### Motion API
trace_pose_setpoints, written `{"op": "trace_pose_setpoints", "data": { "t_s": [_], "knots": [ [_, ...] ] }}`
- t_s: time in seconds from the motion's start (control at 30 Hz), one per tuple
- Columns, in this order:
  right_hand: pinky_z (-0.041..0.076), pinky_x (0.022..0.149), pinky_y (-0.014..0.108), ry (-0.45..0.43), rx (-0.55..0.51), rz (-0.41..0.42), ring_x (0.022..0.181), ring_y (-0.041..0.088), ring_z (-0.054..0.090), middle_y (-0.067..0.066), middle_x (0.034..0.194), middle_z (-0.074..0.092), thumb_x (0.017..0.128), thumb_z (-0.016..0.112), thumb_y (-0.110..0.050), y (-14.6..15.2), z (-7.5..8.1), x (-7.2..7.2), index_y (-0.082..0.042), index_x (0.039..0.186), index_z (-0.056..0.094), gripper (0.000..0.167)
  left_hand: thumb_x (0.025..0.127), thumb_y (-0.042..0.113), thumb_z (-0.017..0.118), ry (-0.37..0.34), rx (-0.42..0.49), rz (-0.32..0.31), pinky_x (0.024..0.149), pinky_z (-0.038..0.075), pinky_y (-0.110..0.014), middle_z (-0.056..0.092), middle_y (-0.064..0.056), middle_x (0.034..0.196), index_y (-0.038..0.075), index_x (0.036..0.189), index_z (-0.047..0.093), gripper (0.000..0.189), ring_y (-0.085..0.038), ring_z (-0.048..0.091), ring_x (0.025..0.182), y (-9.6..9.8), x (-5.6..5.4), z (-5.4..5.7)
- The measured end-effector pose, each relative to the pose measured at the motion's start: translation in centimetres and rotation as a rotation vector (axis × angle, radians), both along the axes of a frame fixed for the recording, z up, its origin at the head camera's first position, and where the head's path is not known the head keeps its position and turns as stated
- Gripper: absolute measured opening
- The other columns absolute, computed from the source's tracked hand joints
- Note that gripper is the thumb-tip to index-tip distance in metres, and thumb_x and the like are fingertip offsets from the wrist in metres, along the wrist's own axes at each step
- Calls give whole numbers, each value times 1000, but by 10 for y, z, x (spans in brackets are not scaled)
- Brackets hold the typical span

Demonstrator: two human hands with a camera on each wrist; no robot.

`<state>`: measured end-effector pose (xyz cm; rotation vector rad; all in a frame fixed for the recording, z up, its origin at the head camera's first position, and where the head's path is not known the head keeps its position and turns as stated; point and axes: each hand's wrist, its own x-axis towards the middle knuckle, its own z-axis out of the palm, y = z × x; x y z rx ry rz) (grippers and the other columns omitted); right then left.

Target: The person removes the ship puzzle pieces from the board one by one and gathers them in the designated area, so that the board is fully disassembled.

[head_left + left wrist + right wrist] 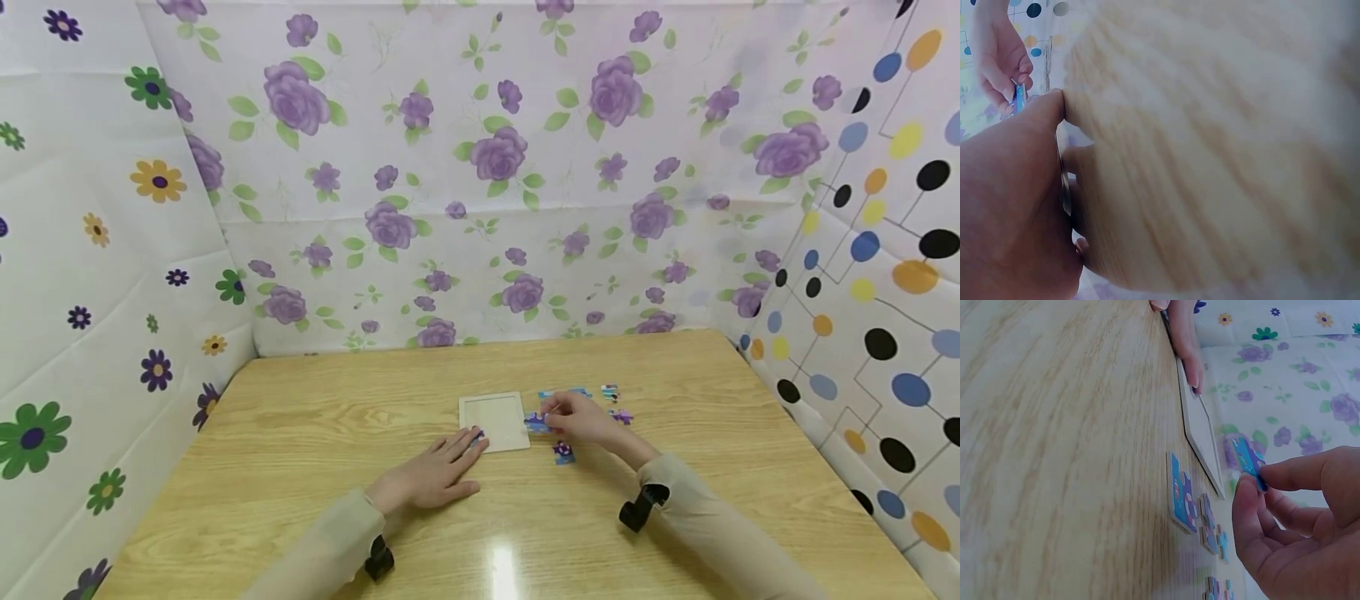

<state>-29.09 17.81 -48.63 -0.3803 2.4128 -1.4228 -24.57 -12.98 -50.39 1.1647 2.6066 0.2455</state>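
Note:
A square white puzzle tray [491,408] lies on the table. My left hand [431,477] rests on its lower left corner, fingers stretched out. A small dark-blue puzzle piece [478,436] shows partly from under those fingertips; the rest of it is hidden. Just right of the tray, my right hand [583,419] pinches a blue and purple puzzle piece [1247,464] between thumb and index finger. In the right wrist view that piece is tilted and held up off the table. The left wrist view catches its blue edge [1020,97] beyond the left hand.
Several loose pieces lie right of the tray: a purple and blue one [564,452] nearest me, a striped one [610,392] farther back, and a purple one [622,416] beside the right wrist. Patterned cloth [495,167] encloses the wooden table [337,417] at the back and sides.

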Motion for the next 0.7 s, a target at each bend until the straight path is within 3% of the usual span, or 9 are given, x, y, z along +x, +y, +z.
{"op": "trace_pose_setpoints", "data": {
  "t_s": [0.17, 0.4, 0.7],
  "knots": [
    [47, 60, 30, -22, -26, -30, 64, 17, 52, 8, 77, 59, 96, 56, -8, 7, 0, 2, 0, 102, 63, 12, 103, 49, 32, -7, -27, 15, 120, 14, -53, 0, -11, 164, 15, 158, 6, 70, -28, 3, 152, 1, 0, 2],
    [48, 62, 29, -31, -12, -15, 69, 16, 54, 9, 81, 60, 97, 55, -8, 16, -2, 2, 2, 102, 63, 14, 102, 57, 28, 33, -7, 17, 120, 14, -53, -2, -7, 165, 19, 158, 4, 72, -25, 2, 152, -2, -5, -11],
    [51, 63, 27, -15, 30, -15, 70, 14, 57, 6, 81, 63, 96, 57, -12, 28, -2, 5, -2, 100, 66, 15, 102, 55, 29, 27, 7, 2, 119, 15, -56, -1, -10, 164, 17, 158, 4, 71, -28, 3, 152, -2, -3, -10]
  ]
}}
